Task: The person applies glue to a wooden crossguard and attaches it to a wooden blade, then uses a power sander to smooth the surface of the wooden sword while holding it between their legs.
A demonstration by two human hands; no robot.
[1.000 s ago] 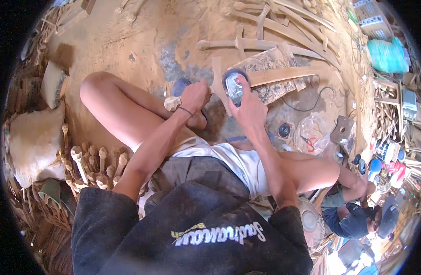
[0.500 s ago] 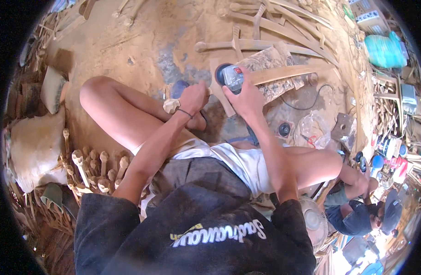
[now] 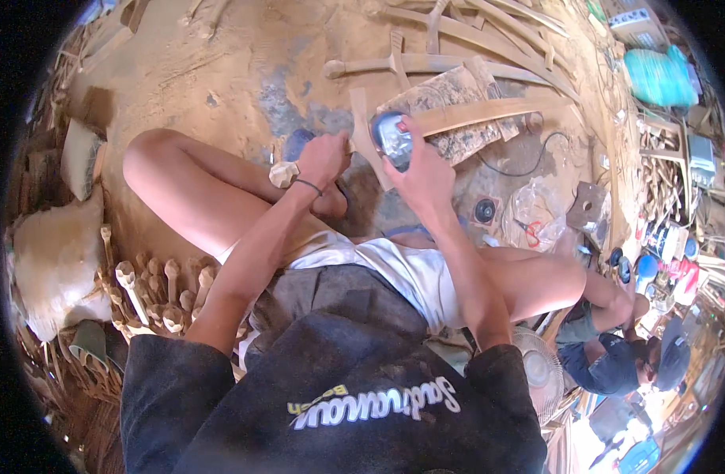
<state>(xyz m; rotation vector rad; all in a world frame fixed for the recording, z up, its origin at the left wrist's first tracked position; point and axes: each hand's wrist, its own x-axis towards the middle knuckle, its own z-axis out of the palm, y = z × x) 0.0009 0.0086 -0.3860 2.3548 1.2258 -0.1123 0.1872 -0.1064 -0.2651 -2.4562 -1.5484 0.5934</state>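
A pale wooden sword [image 3: 489,115] lies across a stained board [image 3: 477,77] on the floor, its blade pointing right. My left hand [image 3: 324,160] is wrapped round its handle, with the faceted pommel showing at the near-left side of the fist. Just right of the crossguard [image 3: 361,117], my right hand [image 3: 425,170] grips a round-headed power sander [image 3: 391,136] with a red switch. The sander sits over the blade's guard end and hides that part. Its contact with the wood is hidden.
Several wooden swords [image 3: 457,67] lie beyond the board. Faceted wooden handles [image 3: 173,272] stand clustered left of me. A cable [image 3: 524,170], a black disc [image 3: 485,210] and a plastic bag [image 3: 534,207] lie to the right. Farther right are a fan [image 3: 538,375] and another person [image 3: 607,363].
The whole view has shifted slightly. Relative to the sword, the sander has moved a little toward me and its tilt has changed. My left hand keeps its hold on the handle.
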